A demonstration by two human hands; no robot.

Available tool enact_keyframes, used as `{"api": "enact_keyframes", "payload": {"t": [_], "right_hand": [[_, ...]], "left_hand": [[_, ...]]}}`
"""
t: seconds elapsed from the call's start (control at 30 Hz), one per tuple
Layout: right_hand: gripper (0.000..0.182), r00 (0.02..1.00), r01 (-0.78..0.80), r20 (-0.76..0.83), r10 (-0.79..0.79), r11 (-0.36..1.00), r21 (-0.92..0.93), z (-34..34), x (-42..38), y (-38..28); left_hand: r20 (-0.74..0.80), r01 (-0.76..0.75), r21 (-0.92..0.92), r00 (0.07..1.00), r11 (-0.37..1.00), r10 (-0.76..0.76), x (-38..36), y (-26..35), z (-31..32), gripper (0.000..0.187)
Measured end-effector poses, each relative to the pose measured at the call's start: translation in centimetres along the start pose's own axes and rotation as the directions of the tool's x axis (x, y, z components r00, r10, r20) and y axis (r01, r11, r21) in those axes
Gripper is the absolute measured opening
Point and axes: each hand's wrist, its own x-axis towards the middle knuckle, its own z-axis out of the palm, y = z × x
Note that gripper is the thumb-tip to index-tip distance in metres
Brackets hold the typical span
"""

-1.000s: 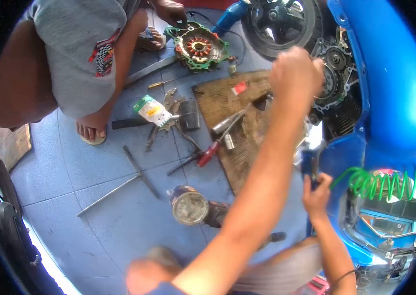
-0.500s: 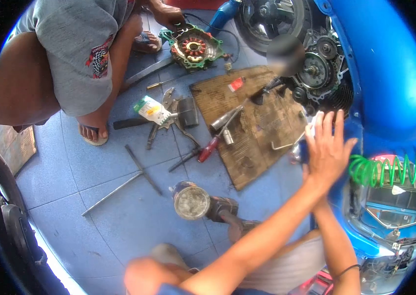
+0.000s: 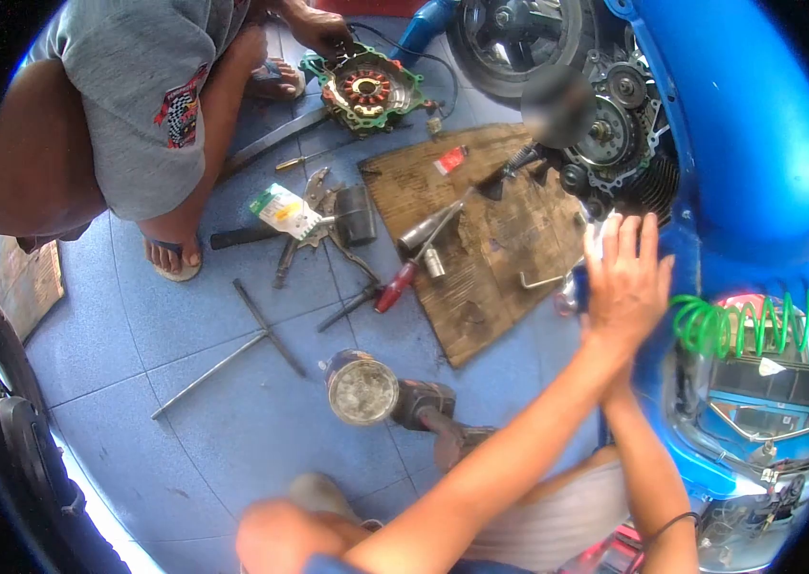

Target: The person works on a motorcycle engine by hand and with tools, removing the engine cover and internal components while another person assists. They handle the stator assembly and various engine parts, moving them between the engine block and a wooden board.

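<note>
Blue floor tiles (image 3: 232, 421) underneath, with flattened, stained cardboard (image 3: 510, 239) toward two o'clock in the view and a crouching person (image 3: 142, 105) toward ten. From the left hand (image 3: 626, 287): exposed engine (image 3: 610, 134) at twelve, near the fingertips; bent metal rod (image 3: 543, 282) at nine; green coiled hose (image 3: 710, 325) just beside, toward four. Left fingers extended, slightly parted; anything beneath impossible to tell. Right hand (image 3: 585, 330) mostly hidden under the left, grip impossible to tell.

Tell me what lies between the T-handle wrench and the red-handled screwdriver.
In the head view, a slim dark tool lies on the blue tiles between the T-handle wrench and the red-handled screwdriver.
</note>
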Motion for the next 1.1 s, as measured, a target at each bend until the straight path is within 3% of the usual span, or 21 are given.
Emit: {"api": "enact_keyframes", "payload": {"t": [0.1, 0.17, 0.3, 0.47, 0.53, 0.77, 0.83, 0.97, 1.03, 1.1], "right_hand": [[0.053, 1.000, -0.007, 0.009, 0.007, 0.999, -0.053, 0.0, -0.2, 0.3], [0.072, 0.931, -0.270, 0.270, 0.246, 0.961, 0.054, -0.9, -0.5, 1.0], [0.070, 0.957, -0.220, 0.204, 0.205, 0.974, 0.052, -0.9, -0.2, -0.1], [0.071, 0.932, -0.255, 0.243, 0.268, 0.963, -0.084, -1.1, 0.2, -0.7], [0.073, 0.954, -0.172, 0.232, 0.191, 0.980, -0.099, -0.6, -0.2, 0.4], [0.069, 0.943, -0.164, 0.276, 0.185, 0.982, -0.097, -0.7, -0.4, 0.2], [0.065, 0.977, -0.061, 0.194, 0.086, 0.989, -0.133, -0.4, -0.5, 0.5], [0.062, 0.968, -0.065, 0.232, 0.098, 0.987, -0.145, -0.3, -0.4, 0.3], [0.046, 1.000, 0.001, 0.022, 0.000, 0.998, -0.062, -0.1, 0.0, 0.1], [0.048, 0.999, 0.030, 0.023, -0.028, 0.995, -0.095, 0.0, 0.6, -0.8]], "left_hand": [[0.003, 0.002, -0.013, 1.000, 1.000, -0.002, 0.1, 0.0, -0.2, 0.058], [-0.009, -0.003, 0.006, 1.000, 1.000, 0.003, 0.1, 0.0, -0.2, 0.056], [-0.013, -0.003, 0.019, 1.000, 1.000, 0.004, 0.0, 0.0, -0.1, 0.054], [-0.006, 0.001, 0.008, 1.000, 1.000, -0.001, 0.1, 0.0, -0.2, 0.053], [0.000, 0.007, -0.002, 1.000, 1.000, -0.007, 0.1, 0.0, -0.2, 0.052], [-0.007, 0.010, -0.020, 1.000, 1.000, -0.010, 0.0, -0.3, 0.0, 0.050], [-0.017, 0.025, -0.031, 1.000, 0.999, -0.026, 0.0, -0.2, -0.1, 0.050], [-0.013, 0.034, -0.017, 0.999, 0.999, -0.034, -0.1, -0.2, -0.1, 0.050], [-0.012, 0.036, -0.014, 0.999, 0.999, -0.036, 0.0, -0.1, -0.1, 0.050], [-0.011, 0.039, -0.017, 0.999, 0.999, -0.039, 0.0, -0.1, -0.1, 0.049]]}}
